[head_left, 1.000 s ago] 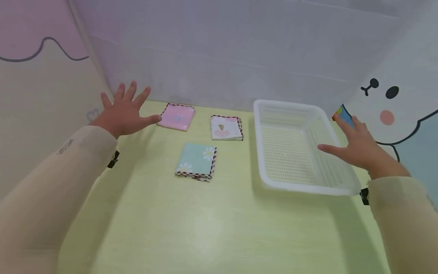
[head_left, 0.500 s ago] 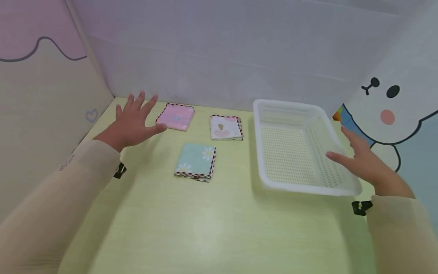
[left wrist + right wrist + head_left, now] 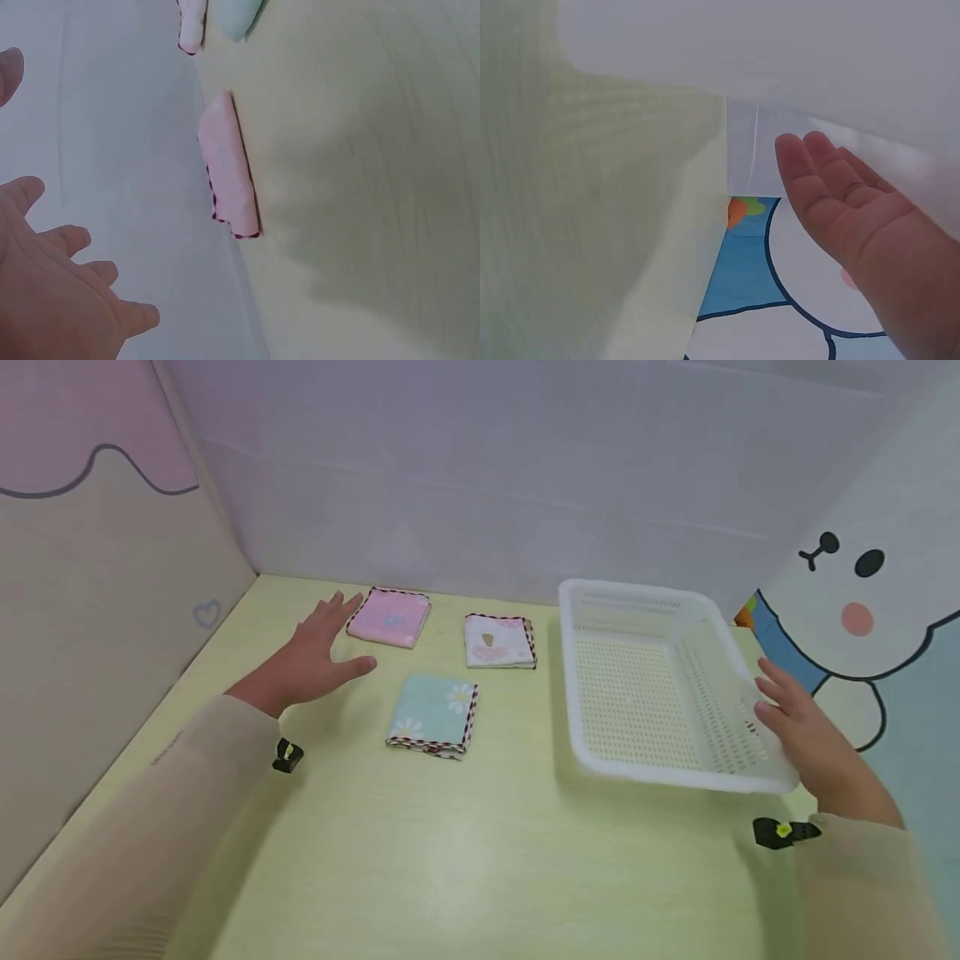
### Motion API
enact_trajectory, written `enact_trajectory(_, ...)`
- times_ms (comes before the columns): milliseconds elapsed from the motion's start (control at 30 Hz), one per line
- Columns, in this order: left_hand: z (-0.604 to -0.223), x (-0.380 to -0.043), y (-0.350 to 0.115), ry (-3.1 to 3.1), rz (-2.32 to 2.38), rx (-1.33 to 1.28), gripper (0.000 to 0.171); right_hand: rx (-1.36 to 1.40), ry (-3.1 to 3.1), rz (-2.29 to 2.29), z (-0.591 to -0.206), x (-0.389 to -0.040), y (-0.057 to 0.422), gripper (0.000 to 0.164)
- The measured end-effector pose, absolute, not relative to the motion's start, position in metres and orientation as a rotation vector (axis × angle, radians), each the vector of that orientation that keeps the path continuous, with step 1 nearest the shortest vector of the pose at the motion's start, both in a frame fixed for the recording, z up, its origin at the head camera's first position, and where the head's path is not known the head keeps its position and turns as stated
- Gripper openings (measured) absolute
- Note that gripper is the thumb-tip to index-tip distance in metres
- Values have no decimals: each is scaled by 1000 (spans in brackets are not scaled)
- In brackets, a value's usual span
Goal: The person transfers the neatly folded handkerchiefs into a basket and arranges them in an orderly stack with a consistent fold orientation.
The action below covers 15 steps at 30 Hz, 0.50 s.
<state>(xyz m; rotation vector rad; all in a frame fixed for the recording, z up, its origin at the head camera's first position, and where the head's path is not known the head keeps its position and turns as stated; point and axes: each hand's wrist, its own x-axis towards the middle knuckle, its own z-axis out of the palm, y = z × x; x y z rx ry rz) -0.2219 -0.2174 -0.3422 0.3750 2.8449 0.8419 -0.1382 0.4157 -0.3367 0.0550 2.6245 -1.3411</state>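
My left hand hovers over the left of the table, fingers extended and thumb spread, just left of a folded pink cloth. That cloth also lies beyond the fingers in the left wrist view. A folded white cloth with a pink print is to its right, and a folded mint cloth with daisies sits nearer. My right hand is at the right rim of a white plastic basket. Its nearly straight fingers lie alongside the basket's outer wall; the thumb is hidden in the right wrist view.
The pale yellow-green table meets a white back wall. Side panels stand left and right, the right one printed with a cartoon face. The basket has a perforated bottom and bears nothing.
My left hand has come lower and to the right, nearer the cloths. The right hand has dropped from above the basket to its right rim, thumb and fingers drawing closer together.
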Motion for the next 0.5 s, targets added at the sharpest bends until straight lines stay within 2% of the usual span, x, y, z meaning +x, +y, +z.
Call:
enact_trajectory(233,-357,-215,-209,2769,1013,389,90,-59,2488,-1663,-346,-132,427,64)
enact_trajectory(367,-366,-209,-204,2708,1084,398,85,-51,2213,-1983,-354,-131,432,62)
enact_trajectory(500,-376,-204,-200,2633,1165,413,82,-33,2101,-2112,-359,-130,433,59)
